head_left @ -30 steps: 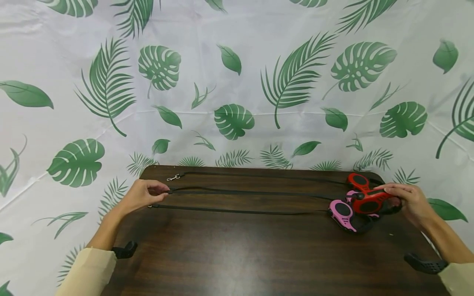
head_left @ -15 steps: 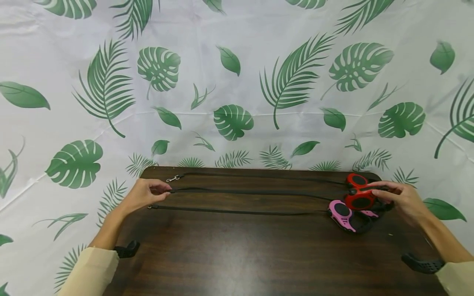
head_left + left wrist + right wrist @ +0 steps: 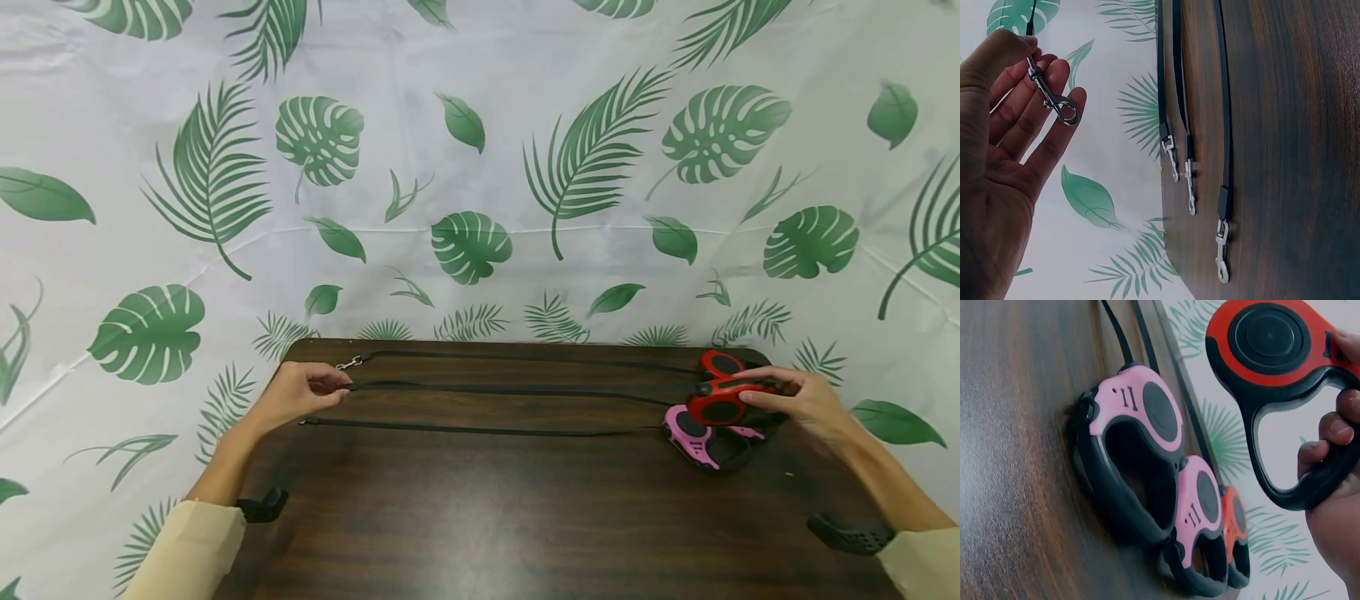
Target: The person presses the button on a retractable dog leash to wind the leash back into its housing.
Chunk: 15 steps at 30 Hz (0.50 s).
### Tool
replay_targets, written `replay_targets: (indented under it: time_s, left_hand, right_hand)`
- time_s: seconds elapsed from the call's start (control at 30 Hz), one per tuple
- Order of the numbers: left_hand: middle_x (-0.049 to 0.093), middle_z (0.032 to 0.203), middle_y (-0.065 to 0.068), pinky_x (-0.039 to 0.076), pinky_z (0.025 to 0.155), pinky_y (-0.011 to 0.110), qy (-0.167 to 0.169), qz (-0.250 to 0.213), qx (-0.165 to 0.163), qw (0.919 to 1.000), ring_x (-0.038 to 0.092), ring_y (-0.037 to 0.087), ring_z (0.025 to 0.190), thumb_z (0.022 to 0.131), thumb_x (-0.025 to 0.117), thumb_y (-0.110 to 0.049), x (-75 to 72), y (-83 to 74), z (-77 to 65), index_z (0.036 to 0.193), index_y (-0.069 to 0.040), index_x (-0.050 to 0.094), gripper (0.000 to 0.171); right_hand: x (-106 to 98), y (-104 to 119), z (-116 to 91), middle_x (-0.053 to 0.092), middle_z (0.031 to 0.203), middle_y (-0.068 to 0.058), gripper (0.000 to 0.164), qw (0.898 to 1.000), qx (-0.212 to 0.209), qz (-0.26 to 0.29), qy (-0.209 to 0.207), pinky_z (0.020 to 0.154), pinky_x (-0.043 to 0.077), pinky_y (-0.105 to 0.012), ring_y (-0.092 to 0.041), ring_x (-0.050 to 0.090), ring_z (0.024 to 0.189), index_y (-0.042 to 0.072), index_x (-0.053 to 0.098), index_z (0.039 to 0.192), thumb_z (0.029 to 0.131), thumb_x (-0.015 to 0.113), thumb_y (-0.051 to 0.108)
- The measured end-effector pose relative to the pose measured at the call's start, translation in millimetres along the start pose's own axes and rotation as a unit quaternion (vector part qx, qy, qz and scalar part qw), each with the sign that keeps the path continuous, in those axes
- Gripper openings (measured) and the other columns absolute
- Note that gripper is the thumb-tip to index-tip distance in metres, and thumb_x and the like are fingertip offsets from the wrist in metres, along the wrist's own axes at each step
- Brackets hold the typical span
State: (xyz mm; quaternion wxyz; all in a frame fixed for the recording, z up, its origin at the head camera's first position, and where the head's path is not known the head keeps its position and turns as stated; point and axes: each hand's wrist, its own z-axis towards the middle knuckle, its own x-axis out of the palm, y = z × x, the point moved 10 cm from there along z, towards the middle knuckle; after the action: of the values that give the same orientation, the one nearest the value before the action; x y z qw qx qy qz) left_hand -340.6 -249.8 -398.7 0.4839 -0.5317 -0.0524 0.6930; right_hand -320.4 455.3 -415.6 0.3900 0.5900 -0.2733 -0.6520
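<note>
In the head view my right hand [image 3: 813, 412] grips the black loop handle of a red retractable dog leash [image 3: 1235, 359], raised above the table. My left hand [image 3: 296, 396] pinches a black leash cord between thumb and finger. A metal snap hook [image 3: 1050, 97] on its end lies across the fingers in the left wrist view. Below the held leash rest a pink leash [image 3: 1110, 400], a second pink leash [image 3: 1194, 509] and another red leash [image 3: 1231, 515], side by side at the table's right end.
Three black straps stretch leftward along the brown table [image 3: 465, 508], ending in snap hooks, including a front hook [image 3: 1221, 250], a middle hook [image 3: 1190, 187] and a far hook [image 3: 1170, 156]. A white leaf-print cloth [image 3: 405, 283] hangs behind the table's far edge.
My right hand has moved left with the red leash, bringing it further over the resting leashes. My left hand has shifted very slightly right, still pinching the cord.
</note>
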Motion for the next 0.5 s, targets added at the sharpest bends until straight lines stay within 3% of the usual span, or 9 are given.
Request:
replay_targets:
  time_s: [0.2,0.5]
  left_hand:
    - [0.079,0.091,0.009,0.061,0.07,0.021,0.005,-0.002,0.011,0.9999,0.072,0.005,0.079,0.086,0.083,0.006,4.2,-3.4,3.1,0.099,0.001,0.08,0.014]
    - [0.079,0.089,0.009,0.065,0.068,0.034,0.005,-0.015,0.022,0.9996,0.071,0.006,0.077,0.084,0.083,0.008,9.6,-8.6,5.9,0.099,0.001,0.079,0.016]
  right_hand:
    - [9.1,7.8,0.9,0.074,0.081,0.001,0.025,1.0,-0.012,-0.007,0.005,0.057,0.043,-0.033,-0.018,0.057,0.068,0.016,0.078,0.121,0.098,0.075,0.006]
    - [20.7,21.3,3.3,0.073,0.079,-0.006,0.023,0.999,-0.026,-0.021,0.011,0.054,0.046,-0.034,-0.019,0.062,0.067,0.016,0.079,0.117,0.096,0.078,0.007]
